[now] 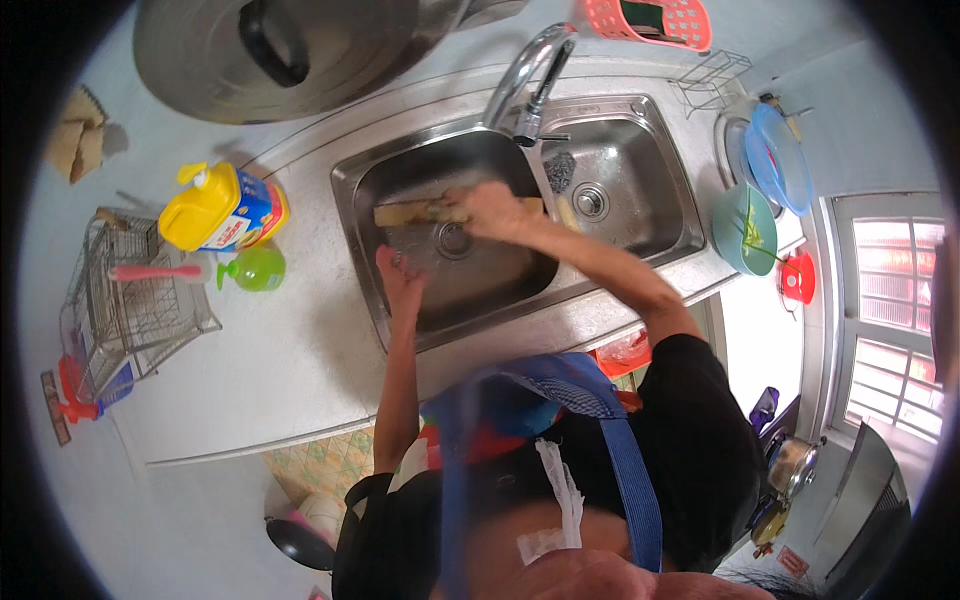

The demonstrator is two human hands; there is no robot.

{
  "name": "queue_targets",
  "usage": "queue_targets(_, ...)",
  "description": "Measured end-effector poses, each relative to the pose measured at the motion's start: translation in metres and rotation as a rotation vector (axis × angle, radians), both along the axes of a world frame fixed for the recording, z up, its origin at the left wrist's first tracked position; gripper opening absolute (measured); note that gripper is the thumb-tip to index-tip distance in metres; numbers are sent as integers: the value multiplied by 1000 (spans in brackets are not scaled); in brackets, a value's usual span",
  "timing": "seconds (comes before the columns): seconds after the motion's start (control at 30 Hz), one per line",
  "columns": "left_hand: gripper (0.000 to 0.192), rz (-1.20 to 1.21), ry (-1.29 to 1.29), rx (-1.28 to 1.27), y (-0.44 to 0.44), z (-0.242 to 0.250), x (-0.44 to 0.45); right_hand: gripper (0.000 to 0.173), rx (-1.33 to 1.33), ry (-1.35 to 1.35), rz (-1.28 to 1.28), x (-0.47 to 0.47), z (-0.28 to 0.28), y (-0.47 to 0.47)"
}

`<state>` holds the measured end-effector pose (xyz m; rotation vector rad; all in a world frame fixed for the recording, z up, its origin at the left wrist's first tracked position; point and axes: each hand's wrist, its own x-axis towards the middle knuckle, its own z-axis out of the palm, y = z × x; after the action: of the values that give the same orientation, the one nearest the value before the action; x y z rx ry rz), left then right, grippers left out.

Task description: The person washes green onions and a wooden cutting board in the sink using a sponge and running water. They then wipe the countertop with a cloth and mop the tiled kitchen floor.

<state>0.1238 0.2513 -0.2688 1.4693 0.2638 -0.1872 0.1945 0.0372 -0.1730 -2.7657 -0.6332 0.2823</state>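
A double-bowl stainless steel sink (450, 315) lies before me. In its larger bowl is a long, flat, yellowish-brown piece (401, 214), perhaps wood, lying crosswise above the drain (454, 240). My right hand (487, 211), slightly blurred, closes over the middle of this piece and hides part of it. Nearer the bowl's left side is my left hand (403, 276), apart from the piece, with its fingers bent. Whether it holds anything small cannot be made out. The chrome faucet (517, 82) arches over the divider, and no water stream shows.
A steel-wool scourer (559, 171) sits in the smaller bowl. On the counter's left stand a yellow detergent jug (217, 210), a green pump bottle (256, 270) and a wire rack (142, 292). To the right are a teal bowl (731, 232) with greens and a blue basin (780, 161).
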Motion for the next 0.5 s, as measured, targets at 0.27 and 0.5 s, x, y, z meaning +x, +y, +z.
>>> queue_targets(0.27, 90, -78, 150, 15, 25, -27, -16, 64, 357, 305, 41, -20, 104, -50)
queue_targets(0.5, 60, -158, 222, -142, 34, 15, -61, 61, 331, 200, -230, -90, 204, -136)
